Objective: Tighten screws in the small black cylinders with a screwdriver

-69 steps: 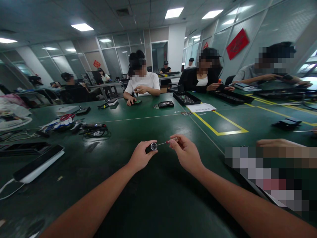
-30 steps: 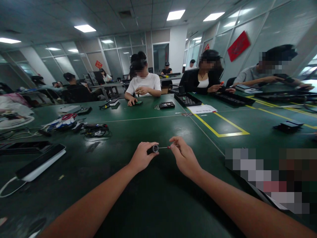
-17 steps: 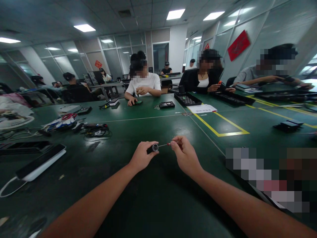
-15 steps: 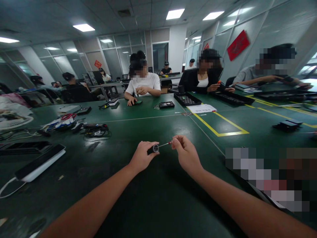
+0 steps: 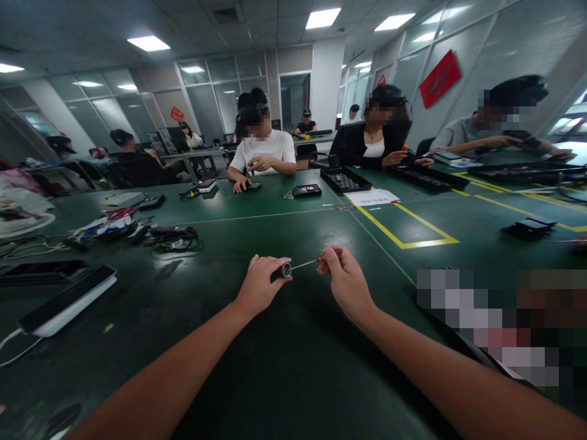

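Hands over the bench [image 5: 275, 391], well apart from its far edge: the left hand [image 5: 259, 284] grips a short black cylinder [image 5: 277, 274], ringed end toward the camera; the right hand [image 5: 348, 281] pinches the handle of a thin screwdriver [image 5: 303, 264]. The shaft reaches toward the ringed end; contact cannot be told. The left grip presumably steadies the cylinder while leaving that end exposed; the fingertip pinch probably gives fine control. A black tray [image 5: 331, 183] lies at the far edge.
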Action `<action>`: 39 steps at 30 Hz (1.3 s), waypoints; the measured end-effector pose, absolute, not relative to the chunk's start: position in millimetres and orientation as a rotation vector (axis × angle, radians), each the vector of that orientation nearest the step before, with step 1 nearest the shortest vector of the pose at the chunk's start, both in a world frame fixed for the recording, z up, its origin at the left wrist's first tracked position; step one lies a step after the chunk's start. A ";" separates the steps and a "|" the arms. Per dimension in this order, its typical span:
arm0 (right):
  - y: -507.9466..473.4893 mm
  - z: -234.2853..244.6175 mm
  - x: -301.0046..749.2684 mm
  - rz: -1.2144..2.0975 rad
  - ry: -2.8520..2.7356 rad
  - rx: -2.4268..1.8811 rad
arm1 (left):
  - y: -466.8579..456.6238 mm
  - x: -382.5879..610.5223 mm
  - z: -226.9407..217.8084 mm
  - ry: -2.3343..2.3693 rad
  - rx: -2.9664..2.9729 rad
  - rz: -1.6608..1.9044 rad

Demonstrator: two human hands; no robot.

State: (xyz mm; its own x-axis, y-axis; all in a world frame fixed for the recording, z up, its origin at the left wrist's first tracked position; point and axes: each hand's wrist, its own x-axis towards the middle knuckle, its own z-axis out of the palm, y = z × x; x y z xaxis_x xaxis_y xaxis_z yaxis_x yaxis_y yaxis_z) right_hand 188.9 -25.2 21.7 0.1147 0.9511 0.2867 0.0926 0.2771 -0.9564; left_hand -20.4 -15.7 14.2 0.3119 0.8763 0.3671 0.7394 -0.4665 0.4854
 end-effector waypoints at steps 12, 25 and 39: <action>-32.7 26.6 188.8 0.813 -1.490 -1.055 | -14.2 -22.2 9.2 1.482 2.355 0.873; -39.5 28.0 188.6 0.634 -1.532 -1.152 | -12.9 -24.1 6.3 1.490 2.327 0.869; -38.3 31.0 188.9 0.665 -1.620 -1.198 | -11.6 -26.5 7.9 1.478 2.324 0.893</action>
State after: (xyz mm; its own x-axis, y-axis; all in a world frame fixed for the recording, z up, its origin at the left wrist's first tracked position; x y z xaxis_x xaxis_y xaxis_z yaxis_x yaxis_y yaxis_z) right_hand 188.9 -38.3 31.0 -0.0377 0.9239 0.3807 0.3896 0.3645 -0.8458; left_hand -26.5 -11.6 7.9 0.2994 0.8824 0.3629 0.7318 -0.4564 0.5062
